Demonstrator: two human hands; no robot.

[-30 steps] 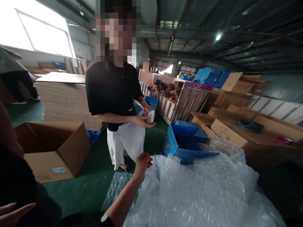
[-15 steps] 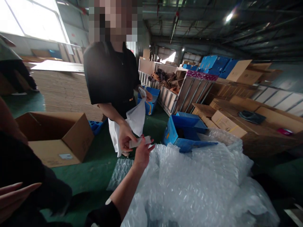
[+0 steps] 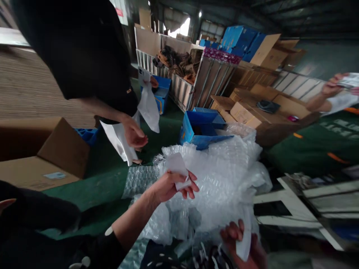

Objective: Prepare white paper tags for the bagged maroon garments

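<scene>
My left hand extends from a dark polka-dot sleeve over a heap of clear bubble wrap. Its thumb pins a white paper slip against the fingers. Low on the right, my right hand, slightly blurred, grips another white slip. Whatever is printed on either slip cannot be read. Facing me, a person in black holds one hand, with nothing visible in it, near my left hand. That person's other hand is by a phone and a white sheet-like bag.
An open blue box stands behind the bubble wrap. At left is an open cardboard carton. Stacked cardboard boxes and a wire-sided bin fill the back. Another person's hand enters at right, and a white frame lies below.
The slip that the other person and my left hand both touched is now in my left hand alone. My right hand has come into view with a slip. The view has swung right and down.
</scene>
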